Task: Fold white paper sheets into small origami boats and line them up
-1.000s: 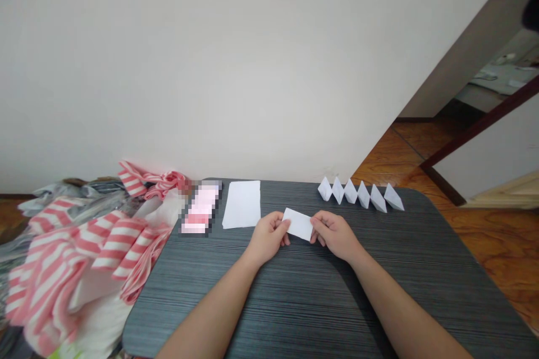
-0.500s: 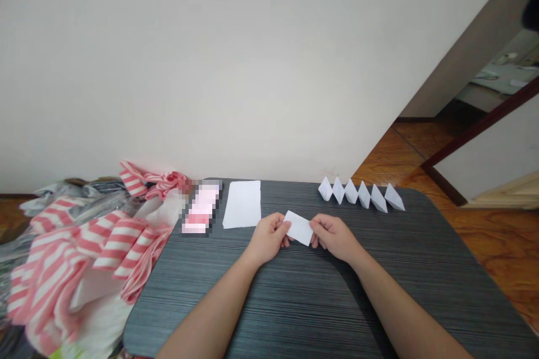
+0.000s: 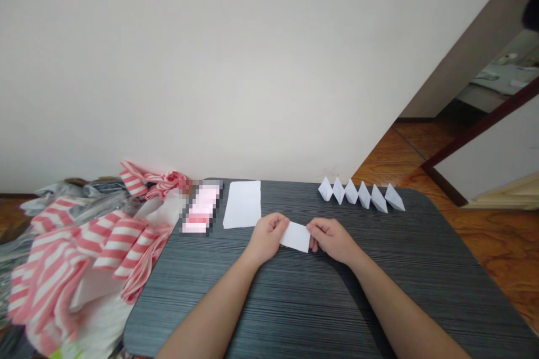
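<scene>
A small white rectangle of paper (image 3: 295,236), seemingly folded, is held between my two hands above the dark table. My left hand (image 3: 268,237) pinches its left end, thumb on top. At the right end, my right hand (image 3: 330,240) grips the upper corner between thumb and fingers. The fingertips behind the paper are partly hidden. Beyond my left hand lies a stack of white paper sheets (image 3: 243,204). Several folded white paper shapes (image 3: 364,195) with pointed tips stand in a row past my right hand.
The dark wood-grain table (image 3: 290,308) stands against a pale wall (image 3: 236,67). A blurred-out phone-like object (image 3: 202,207) lies at its back left. Heaped beside the table are red-and-white striped cloths (image 3: 113,235). Wooden floor (image 3: 497,235) and a doorway are at the right.
The paper has turned slightly and dropped a little toward me. My right hand's thumb has shifted up to the paper's upper right corner. The other things have stayed put.
</scene>
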The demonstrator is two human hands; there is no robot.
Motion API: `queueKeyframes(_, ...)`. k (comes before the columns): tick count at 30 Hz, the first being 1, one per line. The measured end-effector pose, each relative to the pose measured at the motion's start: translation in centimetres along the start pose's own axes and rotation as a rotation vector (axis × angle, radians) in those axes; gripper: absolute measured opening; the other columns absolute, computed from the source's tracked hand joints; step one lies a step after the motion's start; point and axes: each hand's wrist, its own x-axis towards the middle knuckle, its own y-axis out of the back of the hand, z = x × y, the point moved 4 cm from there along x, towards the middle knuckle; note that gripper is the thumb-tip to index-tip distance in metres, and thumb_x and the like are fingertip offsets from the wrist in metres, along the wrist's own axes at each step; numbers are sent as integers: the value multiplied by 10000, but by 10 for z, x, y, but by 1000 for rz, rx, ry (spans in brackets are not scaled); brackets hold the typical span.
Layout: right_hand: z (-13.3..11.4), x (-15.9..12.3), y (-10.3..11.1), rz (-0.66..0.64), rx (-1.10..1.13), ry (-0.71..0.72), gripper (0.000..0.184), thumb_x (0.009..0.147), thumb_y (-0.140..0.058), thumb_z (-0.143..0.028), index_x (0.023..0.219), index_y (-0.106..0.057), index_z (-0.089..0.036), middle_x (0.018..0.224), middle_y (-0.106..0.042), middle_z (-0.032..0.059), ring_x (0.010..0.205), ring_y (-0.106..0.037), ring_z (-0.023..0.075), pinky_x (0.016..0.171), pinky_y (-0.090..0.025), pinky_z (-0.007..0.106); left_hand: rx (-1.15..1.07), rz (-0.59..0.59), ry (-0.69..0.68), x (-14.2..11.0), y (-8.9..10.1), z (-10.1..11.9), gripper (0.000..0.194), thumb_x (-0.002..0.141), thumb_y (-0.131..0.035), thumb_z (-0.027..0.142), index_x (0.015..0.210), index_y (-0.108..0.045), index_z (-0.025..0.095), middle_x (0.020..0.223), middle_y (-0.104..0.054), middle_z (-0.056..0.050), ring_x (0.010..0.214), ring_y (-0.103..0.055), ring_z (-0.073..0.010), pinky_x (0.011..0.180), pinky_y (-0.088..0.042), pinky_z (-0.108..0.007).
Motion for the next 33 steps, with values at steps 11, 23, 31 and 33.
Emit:
queueKeyframes(11, 3, 0, 5, 83, -17, 4, 282, 904, -406, -330, 699, -525, -177, 523, -584, -14, 426, -523, 99, 454, -410, 204, -148, -78, 20, 1, -5, 1, 286, 835, -490, 419, 901, -523, 142, 555, -552, 14, 467, -536, -107, 437, -391, -197)
queueKeyframes(23, -3, -1, 4, 35, -51, 92, 245, 915, -397, -287, 832, -594, -166, 575, -593, -8, 501, -544, 106, 548, -433, 226, -182, -57, 45, 4, -3, -4, 259, 806, -534, 399, 877, -518, 150, 579, -547, 20, 458, -510, -93, 402, -378, -183)
queueKeyframes(31, -3, -3, 6, 17, -46, 236, 287, 849, -509, -240, 1124, -591, -222, 999, -593, 61, 616, -570, 109, 606, -464, 257, -223, 17, 42, 5, 0, -5, 286, 818, -507, 424, 889, -510, 147, 540, -555, 20, 453, -531, -106, 410, -364, -189)
queueKeyframes(33, -6, -3, 5, 4, -65, 265, 254, 830, -542, -235, 1069, -627, -218, 981, -588, 60, 642, -564, 115, 610, -457, 253, -224, 9, 45, 5, 0, -6, 284, 815, -510, 423, 889, -509, 149, 542, -554, 23, 449, -528, -103, 405, -365, -188)
